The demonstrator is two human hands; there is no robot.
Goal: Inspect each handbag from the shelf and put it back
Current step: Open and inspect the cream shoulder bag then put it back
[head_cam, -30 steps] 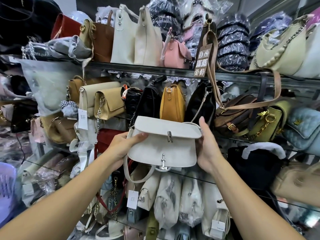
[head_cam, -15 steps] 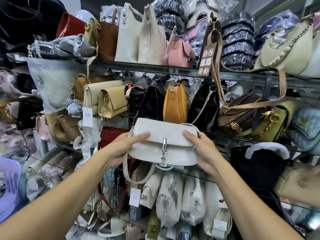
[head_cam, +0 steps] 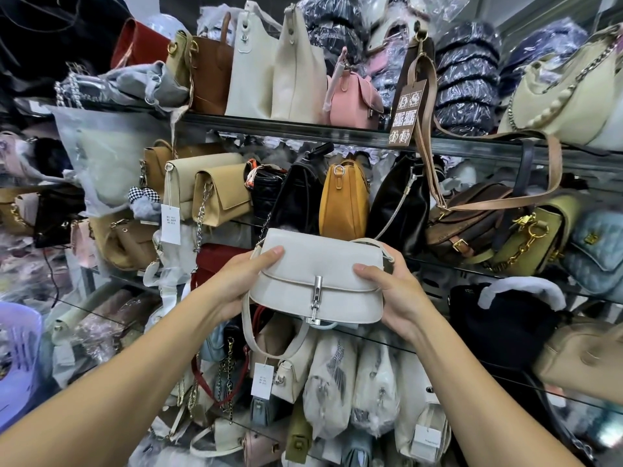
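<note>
Both hands are on the cream handbag (head_cam: 320, 281), held up near the camera in front of the packed shelf (head_cam: 303, 129), just below the mustard bag (head_cam: 344, 200). Left hand (head_cam: 242, 281) grips the bag's left end, thumb laid over the flap, fingers wrapped behind. Right hand (head_cam: 394, 291) grips the right end the same way, thumb on the flap. The flap's down and the silver clasp (head_cam: 316, 298) sits dead centre. The strap (head_cam: 251, 332) loops down off the left side.

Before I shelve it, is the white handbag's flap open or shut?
Shut. The flap of the white handbag lies flat over the front, its silver clasp bridging the flap's edge.
</note>
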